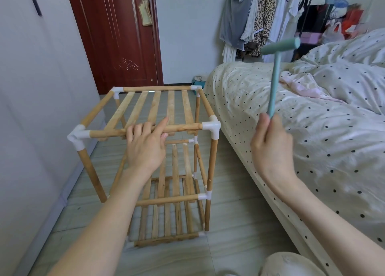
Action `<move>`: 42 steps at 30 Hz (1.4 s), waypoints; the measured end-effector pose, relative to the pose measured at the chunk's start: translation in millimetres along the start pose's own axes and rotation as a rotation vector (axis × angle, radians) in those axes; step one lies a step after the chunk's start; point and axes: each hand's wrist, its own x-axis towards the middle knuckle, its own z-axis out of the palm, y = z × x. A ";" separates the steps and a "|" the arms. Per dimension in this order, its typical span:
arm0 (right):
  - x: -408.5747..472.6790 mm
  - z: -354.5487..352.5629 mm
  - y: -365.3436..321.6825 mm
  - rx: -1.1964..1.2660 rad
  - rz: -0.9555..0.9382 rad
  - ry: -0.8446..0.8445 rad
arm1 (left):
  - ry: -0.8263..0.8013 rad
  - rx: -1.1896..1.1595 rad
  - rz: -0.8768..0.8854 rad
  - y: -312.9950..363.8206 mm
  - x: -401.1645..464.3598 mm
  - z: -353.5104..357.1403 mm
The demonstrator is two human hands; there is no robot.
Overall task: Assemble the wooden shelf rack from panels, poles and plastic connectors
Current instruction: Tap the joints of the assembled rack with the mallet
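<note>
Forearms fill the bottom of the view, both reaching forward, and the rack (158,150) stands right in front on the tiled floor (239,223), squeezed between the wall (31,109) and the bed (312,129). Left hand (145,146) sits on the near top pole (143,130), fingers draped over it and the index finger stretched along the wood, steadying the frame rather than clamping it. Right hand (270,144) is wrapped round the bottom of a teal mallet (277,67), head raised high over the bed side, ready to come down. Looks like the near right corner connector (212,128) is the target, though that is only a guess. As for progress, this build is nearly home: the top slatted panel (156,106) is in, white connectors cap all four top corners, uprights run down to two lower slatted tiers, and nothing loose lies on the floor in view. What seems left is seating the joints tight, since the near left connector (78,137) sits a touch skewed on its pole.
</note>
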 end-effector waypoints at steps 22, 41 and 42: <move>9.3 -6.4 15.9 -0.032 0.104 -0.254 | 0.014 -0.010 -0.014 4.5 -1.1 2.5; -29.1 24.5 21.2 0.992 0.823 -0.471 | -0.014 0.007 -0.025 2.7 -2.3 -0.4; -28.7 26.5 21.8 1.013 0.815 -0.451 | -0.014 0.008 -0.025 2.5 -2.4 -1.1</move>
